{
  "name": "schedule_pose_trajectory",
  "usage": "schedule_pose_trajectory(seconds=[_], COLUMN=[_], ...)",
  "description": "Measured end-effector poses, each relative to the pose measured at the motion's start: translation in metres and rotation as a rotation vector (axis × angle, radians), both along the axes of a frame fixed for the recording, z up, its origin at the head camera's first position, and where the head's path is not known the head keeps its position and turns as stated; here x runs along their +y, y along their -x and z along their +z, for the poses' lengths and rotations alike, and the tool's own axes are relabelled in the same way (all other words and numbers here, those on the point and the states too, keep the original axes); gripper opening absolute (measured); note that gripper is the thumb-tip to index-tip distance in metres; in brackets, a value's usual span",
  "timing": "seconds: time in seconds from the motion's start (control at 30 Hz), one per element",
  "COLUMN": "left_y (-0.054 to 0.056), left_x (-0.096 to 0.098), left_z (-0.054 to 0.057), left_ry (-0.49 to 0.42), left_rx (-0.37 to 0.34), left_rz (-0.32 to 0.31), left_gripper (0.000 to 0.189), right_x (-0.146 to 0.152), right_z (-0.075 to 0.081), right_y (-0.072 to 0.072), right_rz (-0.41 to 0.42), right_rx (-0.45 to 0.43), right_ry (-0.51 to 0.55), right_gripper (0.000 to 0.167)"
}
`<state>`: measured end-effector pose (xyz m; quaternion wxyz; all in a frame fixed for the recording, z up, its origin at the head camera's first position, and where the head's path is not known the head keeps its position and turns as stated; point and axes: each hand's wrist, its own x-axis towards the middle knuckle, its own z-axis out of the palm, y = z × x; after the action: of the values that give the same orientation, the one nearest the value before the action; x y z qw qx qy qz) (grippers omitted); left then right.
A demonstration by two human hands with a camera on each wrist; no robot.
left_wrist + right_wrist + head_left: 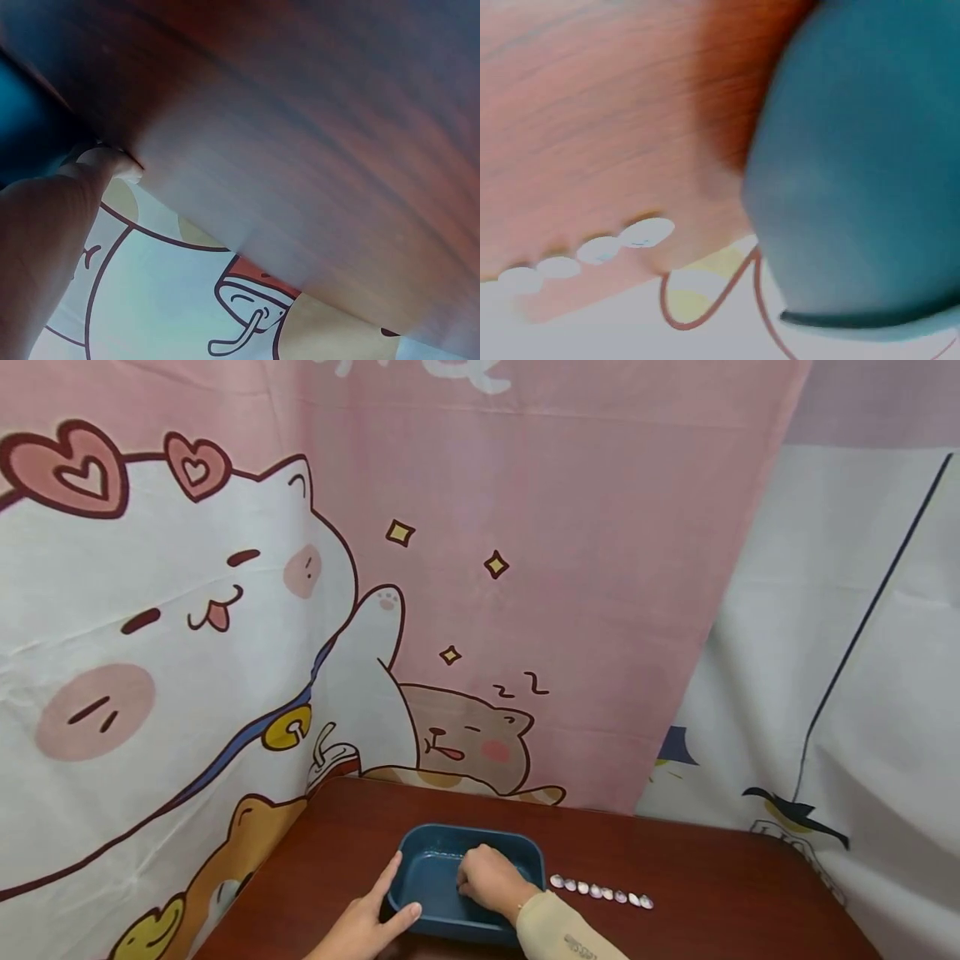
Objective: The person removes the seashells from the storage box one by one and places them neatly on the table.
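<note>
A blue rectangular dish [431,893] with rounded corners stands on the table. My left hand [363,918] is at its left side, index finger straight along the rim and thumb stretched out over the near left corner. In the left wrist view, a finger [105,166] lies beside the dish's blue wall [34,120]. My right hand [491,881] reaches down inside the dish, back of the hand up and fingers bent toward the bottom. I cannot tell whether its fingertips hold anything. The right wrist view shows the dish's outer wall [855,180] but not the fingers.
Right of the dish, several small shiny white, shell-like pieces [596,891] lie in a row on the dark red-brown table [697,868]. Some white pieces [600,249] also show in the right wrist view. A cartoon-printed cloth [585,610] hangs behind the table's far edge.
</note>
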<state>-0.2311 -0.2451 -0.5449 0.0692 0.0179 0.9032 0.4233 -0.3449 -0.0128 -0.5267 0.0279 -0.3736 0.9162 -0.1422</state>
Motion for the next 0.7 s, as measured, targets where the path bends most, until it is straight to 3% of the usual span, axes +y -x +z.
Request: schedule_pose_trajectory(seconds=[0.17, 0.27, 0.33, 0.47, 0.57, 0.7], left_y=[0.000, -0.001, 0.000, 0.001, 0.001, 0.000], left_x=[-0.001, 0.002, 0.004, 0.006, 0.005, 0.004], left_z=[-0.002, -0.003, -0.003, 0.000, 0.002, 0.001], left_ry=[0.006, 0.011, 0.010, 0.000, 0.000, 0.012], left_rx=[-0.004, -0.021, -0.028, -0.028, -0.017, -0.026], left_rz=[0.030, 0.044, 0.042, 0.027, 0.021, 0.040], left_gripper=[0.095, 0.096, 0.096, 0.096, 0.095, 0.096], right_x=[0.015, 0.030, 0.049, 0.116, 0.184, 0.269], right_z=[0.004, 0.010, 0.019, 0.043, 0.053, 0.044], right_y=[0.000, -0.002, -0.004, -0.002, 0.005, 0.012], right_rz=[0.007, 0.009, 0.029, 0.026, -0.090, -0.280], right_rx=[-0.134, -0.230, -0.250, -0.177, -0.122, -0.150], right_ry=[0.112, 0.232, 0.318, 0.437, 0.445, 0.398], right_gripper=[0.010, 0.016, 0.020, 0.024, 0.025, 0.027])
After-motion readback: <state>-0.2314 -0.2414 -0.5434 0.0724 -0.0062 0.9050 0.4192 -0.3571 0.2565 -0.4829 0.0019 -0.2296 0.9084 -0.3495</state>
